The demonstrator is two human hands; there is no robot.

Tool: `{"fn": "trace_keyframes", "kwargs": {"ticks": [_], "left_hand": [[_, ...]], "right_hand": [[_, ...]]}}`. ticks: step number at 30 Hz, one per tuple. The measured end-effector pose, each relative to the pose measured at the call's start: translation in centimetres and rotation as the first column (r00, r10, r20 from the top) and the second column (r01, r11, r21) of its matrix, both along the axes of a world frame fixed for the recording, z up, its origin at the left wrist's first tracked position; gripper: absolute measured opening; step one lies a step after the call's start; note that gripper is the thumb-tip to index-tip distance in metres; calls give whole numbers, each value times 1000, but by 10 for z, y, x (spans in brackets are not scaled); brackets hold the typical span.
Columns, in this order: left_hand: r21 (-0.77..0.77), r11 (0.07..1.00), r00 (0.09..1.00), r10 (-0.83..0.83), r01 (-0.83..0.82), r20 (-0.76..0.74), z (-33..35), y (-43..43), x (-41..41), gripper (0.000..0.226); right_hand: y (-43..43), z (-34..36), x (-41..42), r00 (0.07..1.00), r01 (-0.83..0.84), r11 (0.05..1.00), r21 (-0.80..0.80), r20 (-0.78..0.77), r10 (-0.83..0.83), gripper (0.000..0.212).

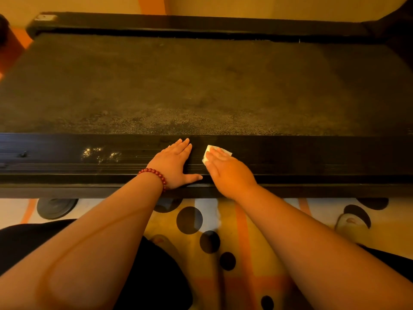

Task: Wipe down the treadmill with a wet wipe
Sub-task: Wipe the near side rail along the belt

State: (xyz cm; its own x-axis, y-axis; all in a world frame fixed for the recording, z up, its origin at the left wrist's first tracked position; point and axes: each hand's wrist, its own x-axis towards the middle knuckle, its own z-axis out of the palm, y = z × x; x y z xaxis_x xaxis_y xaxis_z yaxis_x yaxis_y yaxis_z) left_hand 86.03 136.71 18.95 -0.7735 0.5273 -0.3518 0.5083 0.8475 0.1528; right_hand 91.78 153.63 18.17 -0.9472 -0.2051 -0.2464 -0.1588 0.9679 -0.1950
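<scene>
The wet wipe [209, 149] is lying on the near side rail [312, 155] of the treadmill [201, 23], just beside the belt [201, 86]. The right hand [228, 173] is pressing it flat with straight fingers. The left hand [176, 162], wearing a red bead bracelet [156, 174], is resting flat and spread alongside, holding nothing.

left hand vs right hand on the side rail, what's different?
The left hand lies bare on the side rail; the right hand presses a wet wipe under its fingers. The left hand's wrist wears a red bead bracelet; the right hand's wrist is bare. Shared: both flat, fingers straight, on the same rail.
</scene>
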Motion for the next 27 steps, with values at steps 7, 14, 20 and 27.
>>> {"fn": "trace_keyframes", "kwargs": {"ticks": [7,14,20,27], "left_hand": [[-11,1000,1000,-8,8,-1,0,-2,2,98],[-9,1000,1000,-9,9,7,2,-4,3,95],[-30,1000,1000,-8,8,-15,-1,-6,5,94],[-45,999,1000,15,-15,4,5,-2,5,93]], "right_hand": [[26,8,3,978,208,976,67,-22,-207,51],[-2,-2,18,1000,-21,998,-51,-9,21,50],[20,-3,18,979,196,981,-8,-48,-196,51],[14,-7,40,996,72,986,-150,-40,-78,48]]}}
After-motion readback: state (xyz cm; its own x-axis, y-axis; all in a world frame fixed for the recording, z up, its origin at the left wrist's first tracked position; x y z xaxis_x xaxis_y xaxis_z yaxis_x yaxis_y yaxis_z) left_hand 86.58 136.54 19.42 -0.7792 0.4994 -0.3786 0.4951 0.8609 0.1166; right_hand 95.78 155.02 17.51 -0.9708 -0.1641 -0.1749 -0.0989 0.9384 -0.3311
